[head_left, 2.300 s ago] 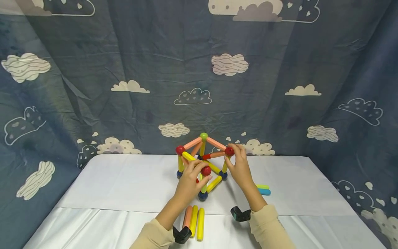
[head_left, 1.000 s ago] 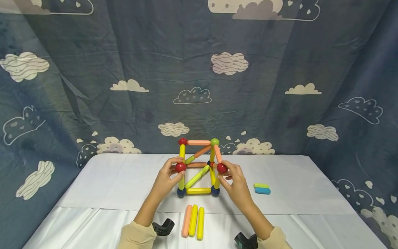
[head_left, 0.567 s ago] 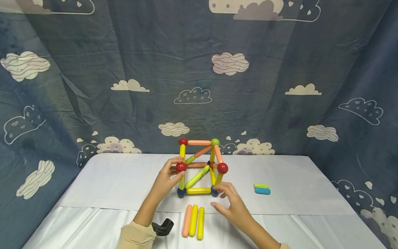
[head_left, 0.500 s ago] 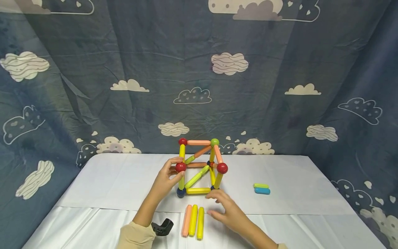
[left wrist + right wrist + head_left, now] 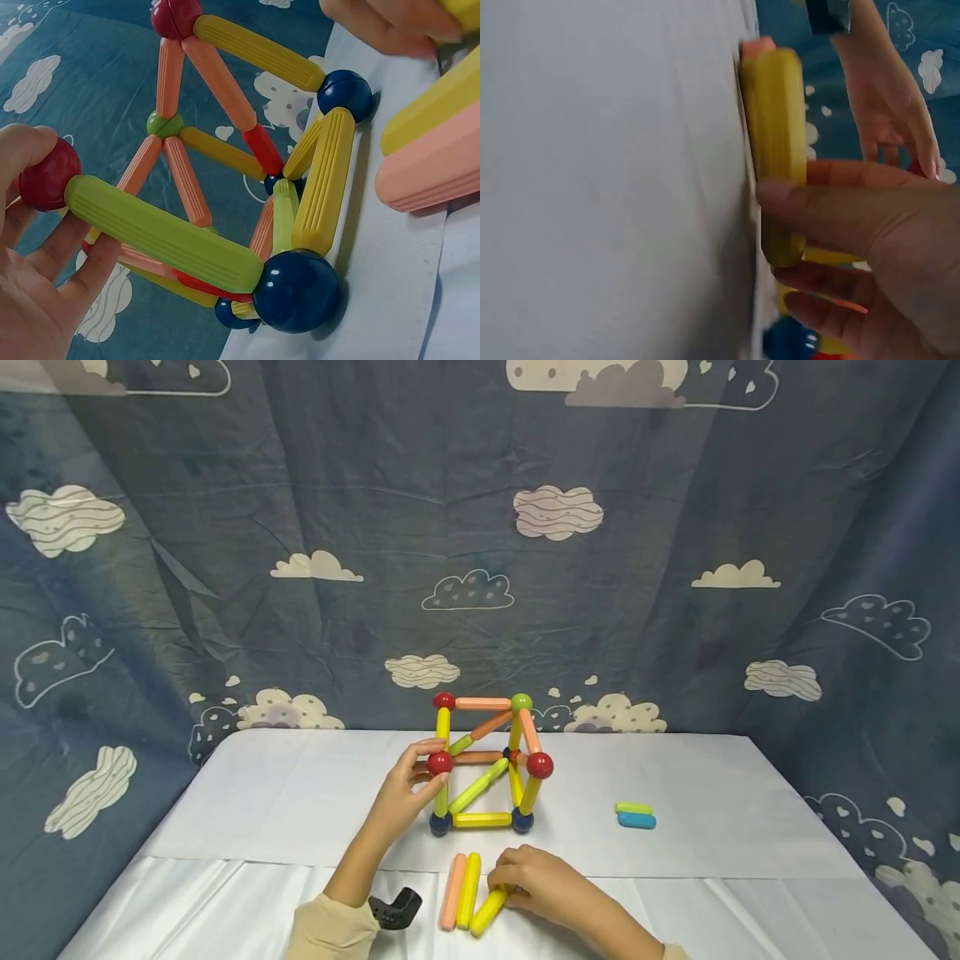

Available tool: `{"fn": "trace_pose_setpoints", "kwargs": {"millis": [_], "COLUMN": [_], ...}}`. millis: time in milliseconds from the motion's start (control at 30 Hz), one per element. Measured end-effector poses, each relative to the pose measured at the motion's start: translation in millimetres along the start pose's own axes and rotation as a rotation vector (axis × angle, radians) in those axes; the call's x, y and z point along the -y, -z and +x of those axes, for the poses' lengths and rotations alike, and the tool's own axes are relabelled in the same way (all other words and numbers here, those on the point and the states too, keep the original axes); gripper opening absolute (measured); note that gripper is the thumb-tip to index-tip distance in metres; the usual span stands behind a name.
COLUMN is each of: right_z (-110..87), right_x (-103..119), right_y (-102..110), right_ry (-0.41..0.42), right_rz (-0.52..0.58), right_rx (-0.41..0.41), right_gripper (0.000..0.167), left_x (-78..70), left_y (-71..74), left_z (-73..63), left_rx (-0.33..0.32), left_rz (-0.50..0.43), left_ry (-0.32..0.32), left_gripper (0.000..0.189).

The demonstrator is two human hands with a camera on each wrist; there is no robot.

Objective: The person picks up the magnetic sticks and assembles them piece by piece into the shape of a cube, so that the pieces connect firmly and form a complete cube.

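A frame of magnetic sticks and balls stands on the white table, its corners made of red, green and dark blue balls. My left hand (image 5: 397,789) pinches the front-left red ball (image 5: 440,763) between thumb and fingers; the left wrist view shows a light green stick (image 5: 165,234) running from that ball to a dark blue ball (image 5: 296,291). Nearer the front, my right hand (image 5: 543,887) pinches a yellow stick (image 5: 488,913), which lies slanted in the head view. The thumb lies across this yellow stick (image 5: 776,135) in the right wrist view. The front-right red ball (image 5: 540,766) is untouched.
Left of the slanted stick lie another yellow stick (image 5: 468,891) and a salmon stick (image 5: 453,892). Short green (image 5: 633,808) and blue (image 5: 637,820) sticks lie farther right. A dark cloud-patterned cloth (image 5: 622,635) hangs behind the table.
The frame was turned to face front squarely. My right hand let go of the front-right red ball, came down toward me and took the rightmost yellow stick, tilting it. My left hand stays at a red ball.
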State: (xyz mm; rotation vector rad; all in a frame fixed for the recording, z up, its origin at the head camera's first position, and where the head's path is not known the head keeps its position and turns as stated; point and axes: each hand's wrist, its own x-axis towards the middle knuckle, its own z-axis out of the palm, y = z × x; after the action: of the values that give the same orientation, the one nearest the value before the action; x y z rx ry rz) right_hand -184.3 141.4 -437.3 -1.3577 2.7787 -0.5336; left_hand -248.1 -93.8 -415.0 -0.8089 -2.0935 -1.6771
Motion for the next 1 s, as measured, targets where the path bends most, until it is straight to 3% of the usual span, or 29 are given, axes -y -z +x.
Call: {"fn": "trace_pose_setpoints", "kwargs": {"millis": [100, 267, 400, 533, 767, 1000], "right_z": [1.7, 12.1, 26.0, 37.2, 39.8, 47.1], "right_x": [2.2, 3.6, -3.4, -15.9, -31.1, -27.9], "right_y": [16.6, 46.2, 64.6, 69.6, 60.8, 53.5], "right_ry": [0.002, 0.038, 0.103, 0.103, -0.023, -0.066], "right_rz": [-0.023, -0.070, -0.074, -0.044, 0.047, -0.045], "right_rx": [-0.080, -0.411, -0.596, -0.653, -0.619, -0.657], "right_gripper": [0.025, 0.029, 0.034, 0.036, 0.033, 0.030], "left_x": [-10.4, -33.4, -34.6, -34.3, -32.4, -31.6], "left_y": [-0.4, 0.5, 1.0, 1.4, -0.1, 0.6], "left_z": [0.8, 2.0, 1.8, 1.4, 0.6, 0.3], "left_rx": [0.007, 0.021, 0.022, 0.021, 0.021, 0.003], "left_rz": [0.008, 0.013, 0.006, 0.003, 0.021, 0.035], "left_ry": [-0.005, 0.015, 0.035, 0.038, 0.027, 0.026], "left_gripper": [0.037, 0.036, 0.036, 0.036, 0.036, 0.036]}}
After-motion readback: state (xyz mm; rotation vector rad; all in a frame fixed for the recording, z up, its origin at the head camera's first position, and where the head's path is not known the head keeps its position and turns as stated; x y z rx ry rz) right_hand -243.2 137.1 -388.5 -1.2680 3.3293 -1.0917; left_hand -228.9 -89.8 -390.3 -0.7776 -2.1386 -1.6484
